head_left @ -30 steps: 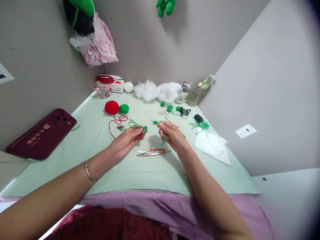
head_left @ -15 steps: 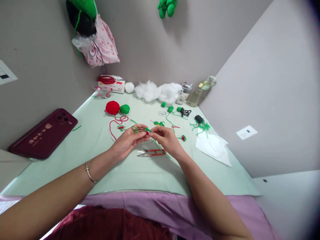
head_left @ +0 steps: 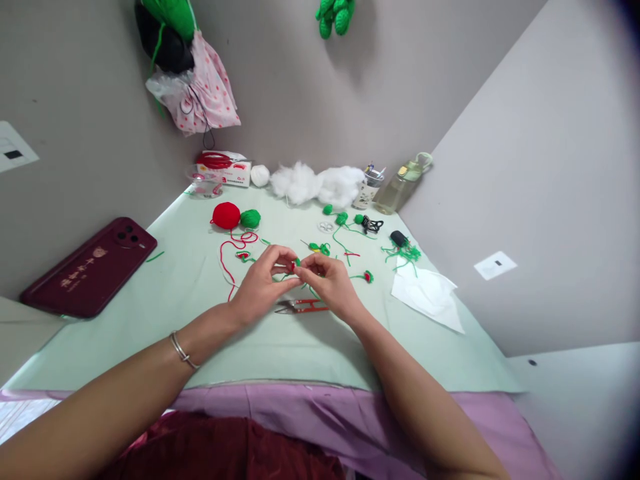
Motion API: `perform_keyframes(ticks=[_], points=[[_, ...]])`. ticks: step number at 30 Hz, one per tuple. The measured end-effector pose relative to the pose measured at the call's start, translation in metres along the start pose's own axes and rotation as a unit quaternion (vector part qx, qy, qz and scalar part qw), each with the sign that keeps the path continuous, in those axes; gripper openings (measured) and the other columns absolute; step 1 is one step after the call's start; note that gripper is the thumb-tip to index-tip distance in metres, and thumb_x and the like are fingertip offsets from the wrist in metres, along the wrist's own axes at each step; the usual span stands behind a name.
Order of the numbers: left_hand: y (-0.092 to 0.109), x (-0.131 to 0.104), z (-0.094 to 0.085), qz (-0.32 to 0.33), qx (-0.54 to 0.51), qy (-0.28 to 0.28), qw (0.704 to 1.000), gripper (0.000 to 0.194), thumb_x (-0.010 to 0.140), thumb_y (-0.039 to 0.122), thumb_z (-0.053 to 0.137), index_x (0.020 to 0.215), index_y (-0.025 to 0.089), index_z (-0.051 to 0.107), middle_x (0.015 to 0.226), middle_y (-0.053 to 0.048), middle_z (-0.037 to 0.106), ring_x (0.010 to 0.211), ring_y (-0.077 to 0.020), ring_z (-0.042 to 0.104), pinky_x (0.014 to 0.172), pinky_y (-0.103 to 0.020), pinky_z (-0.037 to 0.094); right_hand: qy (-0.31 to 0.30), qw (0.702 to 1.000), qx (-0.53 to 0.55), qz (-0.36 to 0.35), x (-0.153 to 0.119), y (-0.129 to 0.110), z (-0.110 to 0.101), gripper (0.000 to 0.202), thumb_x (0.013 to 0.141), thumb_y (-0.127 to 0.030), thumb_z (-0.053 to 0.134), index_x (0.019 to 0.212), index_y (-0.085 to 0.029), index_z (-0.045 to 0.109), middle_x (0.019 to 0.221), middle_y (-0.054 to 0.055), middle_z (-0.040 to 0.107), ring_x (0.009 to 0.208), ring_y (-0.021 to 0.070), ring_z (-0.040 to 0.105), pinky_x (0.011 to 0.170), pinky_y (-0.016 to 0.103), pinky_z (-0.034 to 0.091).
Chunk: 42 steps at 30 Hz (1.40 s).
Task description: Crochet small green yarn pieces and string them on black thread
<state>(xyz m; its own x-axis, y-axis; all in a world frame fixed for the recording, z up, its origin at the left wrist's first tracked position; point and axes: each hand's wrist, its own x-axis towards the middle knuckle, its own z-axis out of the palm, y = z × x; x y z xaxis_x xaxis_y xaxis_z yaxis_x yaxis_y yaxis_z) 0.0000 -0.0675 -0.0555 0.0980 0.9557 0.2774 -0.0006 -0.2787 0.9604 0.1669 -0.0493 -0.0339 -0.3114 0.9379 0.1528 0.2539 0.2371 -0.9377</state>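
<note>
A small red and green crocheted piece (head_left: 294, 266) is pinched between both hands above the middle of the table. My left hand (head_left: 267, 280) curves round its left side, fingertips closed on it. From the right, my right hand (head_left: 327, 280) grips the same piece between thumb and fingers. Green yarn trails down below the fingers. Just beneath the hands lie orange-handled thread snips (head_left: 310, 305), partly covered. Left of the hands is a small red and green piece (head_left: 243, 255); a similar piece (head_left: 369, 276) is on the right.
Red yarn (head_left: 226, 215) and green yarn (head_left: 251, 219) sit at the back left. White stuffing (head_left: 320, 185), a pen cup (head_left: 367, 189) and a bottle (head_left: 403, 185) line the wall. A maroon phone (head_left: 90, 270) lies left, white paper (head_left: 427, 297) right.
My left hand has turned, its fingers now arched higher over the small piece. The green loop that showed by its fingers is no longer visible. My right hand has barely shifted.
</note>
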Motion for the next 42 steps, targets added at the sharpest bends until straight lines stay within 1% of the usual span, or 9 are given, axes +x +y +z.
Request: perform_keyframes(ticks=[4, 9, 15, 22, 27, 32, 35, 39, 42], points=[[0.001, 0.0, 0.0, -0.015, -0.041, 0.004, 0.999, 0.023, 0.077, 0.029, 0.077, 0.093, 0.02, 0.063, 0.097, -0.002, 0.063, 0.09, -0.0171, 0.063, 0.083, -0.029, 0.052, -0.04, 0.999, 0.001, -0.013, -0.002, -0.003, -0.002, 0.031, 0.09, -0.047, 0.058, 0.083, -0.018, 0.069, 0.077, 0.001, 0.057, 0.061, 0.0107, 0.044, 0.055, 0.026, 0.035], [0.006, 0.004, -0.005, -0.06, -0.078, 0.01, 0.995, 0.021, 0.08, 0.031, 0.075, 0.093, 0.019, 0.065, 0.081, 0.0, 0.067, 0.078, -0.0165, 0.067, 0.078, -0.03, 0.051, 0.0, 0.999, 0.054, 0.0, -0.001, -0.005, -0.014, 0.024, 0.091, -0.037, 0.056, 0.091, -0.018, 0.07, 0.084, 0.002, 0.058, 0.061, 0.0092, 0.047, 0.055, 0.025, 0.039], [0.008, 0.004, -0.004, -0.066, -0.089, 0.01, 0.994, 0.019, 0.08, 0.029, 0.075, 0.092, 0.018, 0.065, 0.08, 0.0, 0.069, 0.074, -0.0167, 0.07, 0.071, -0.027, 0.049, -0.02, 0.997, 0.077, -0.008, 0.003, -0.001, -0.022, 0.033, 0.09, -0.032, 0.056, 0.121, -0.022, 0.062, 0.087, 0.002, 0.07, 0.051, 0.0076, 0.041, 0.048, 0.024, 0.037], [0.011, 0.002, -0.005, -0.071, -0.051, -0.01, 0.996, 0.012, 0.081, 0.03, 0.073, 0.082, 0.019, 0.068, 0.071, 0.0, 0.068, 0.069, -0.0159, 0.066, 0.069, -0.028, 0.048, 0.011, 0.998, 0.059, 0.022, 0.004, -0.005, -0.027, 0.02, 0.089, -0.037, 0.061, 0.082, -0.019, 0.061, 0.06, -0.002, 0.061, 0.045, 0.0068, 0.035, 0.043, 0.023, 0.027], [0.007, 0.005, -0.006, -0.043, -0.013, 0.002, 0.999, 0.011, 0.076, 0.029, 0.077, 0.078, 0.02, 0.072, 0.081, 0.0, 0.066, 0.07, -0.0129, 0.058, 0.067, -0.026, 0.046, -0.055, 0.995, 0.078, 0.036, 0.001, -0.012, -0.035, 0.013, 0.091, -0.032, 0.058, 0.094, -0.02, 0.059, 0.078, 0.0, 0.066, 0.053, 0.007, 0.042, 0.05, 0.022, 0.037], [0.004, 0.006, -0.007, -0.09, -0.067, -0.012, 0.994, 0.018, 0.075, 0.033, 0.078, 0.084, 0.019, 0.072, 0.078, 0.0, 0.067, 0.063, -0.0131, 0.061, 0.065, -0.027, 0.049, -0.075, 0.992, 0.098, 0.002, -0.001, -0.009, -0.036, 0.021, 0.089, -0.038, 0.063, 0.1, -0.02, 0.063, 0.09, 0.006, 0.072, 0.064, 0.0129, 0.061, 0.057, 0.028, 0.047], [0.005, 0.006, -0.007, -0.11, -0.088, -0.024, 0.99, 0.021, 0.076, 0.033, 0.078, 0.09, 0.019, 0.073, 0.085, -0.001, 0.07, 0.07, -0.0159, 0.068, 0.073, -0.029, 0.053, -0.037, 0.998, 0.021, -0.042, -0.001, -0.004, -0.034, 0.018, 0.088, -0.038, 0.065, 0.09, -0.02, 0.069, 0.085, 0.004, 0.067, 0.058, 0.0116, 0.057, 0.053, 0.028, 0.043], [0.006, 0.005, -0.007, -0.118, -0.092, -0.028, 0.988, 0.021, 0.076, 0.033, 0.078, 0.092, 0.02, 0.074, 0.087, -0.001, 0.071, 0.073, -0.0167, 0.07, 0.077, -0.03, 0.054, 0.012, 0.983, -0.103, -0.15, -0.001, -0.002, -0.034, 0.012, 0.09, -0.033, 0.066, 0.089, -0.025, 0.075, 0.08, 0.003, 0.061, 0.07, 0.0149, 0.055, 0.064, 0.03, 0.042], [0.008, 0.005, -0.006, -0.118, -0.088, -0.029, 0.989, 0.02, 0.076, 0.033, 0.078, 0.089, 0.019, 0.074, 0.087, -0.002, 0.071, 0.072, -0.017, 0.07, 0.077, -0.03, 0.054, 0.016, 0.975, -0.136, -0.177, -0.001, -0.002, -0.034, 0.013, 0.091, -0.032, 0.064, 0.089, -0.026, 0.075, 0.078, 0.003, 0.061, 0.076, 0.0167, 0.057, 0.066, 0.031, 0.041]])
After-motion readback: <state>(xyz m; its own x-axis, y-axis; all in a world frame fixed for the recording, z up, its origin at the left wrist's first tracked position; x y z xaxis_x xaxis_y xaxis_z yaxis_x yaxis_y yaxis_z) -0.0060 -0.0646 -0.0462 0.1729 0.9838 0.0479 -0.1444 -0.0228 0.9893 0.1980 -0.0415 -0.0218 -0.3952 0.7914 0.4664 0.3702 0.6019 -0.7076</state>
